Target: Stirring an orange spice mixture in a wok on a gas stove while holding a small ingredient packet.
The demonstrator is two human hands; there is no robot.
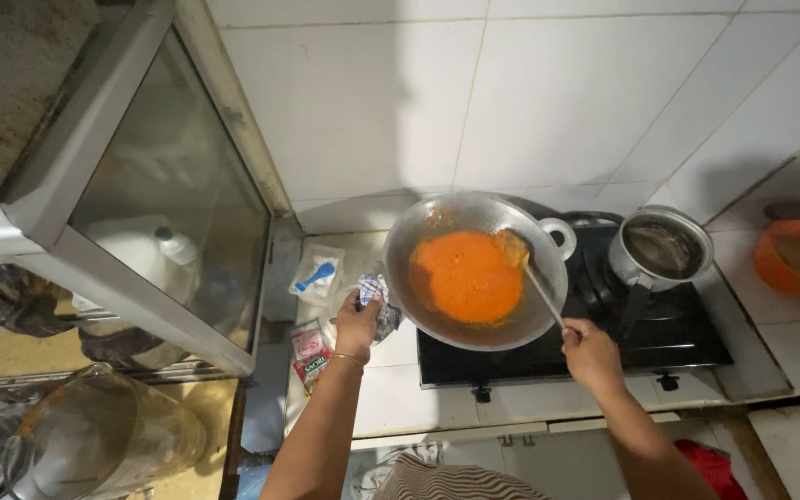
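Striped cloth [451,483] lowest in view. Stove [641,343]; wok [474,270] of orange sauce [468,276] on it. Left hand [356,324] clamps rag [380,301] at rim; right hand [591,352] grasps spoon [534,282], bowl far from grip. Best steadied firmly, stirred slowly. Saucepan [661,248] beyond right grip.

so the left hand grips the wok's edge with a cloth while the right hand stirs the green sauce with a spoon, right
Not quite: the sauce is orange, not green, as the head view shows. The rest holds: the left hand grips the wok edge through a cloth while the right hand stirs with a spoon.
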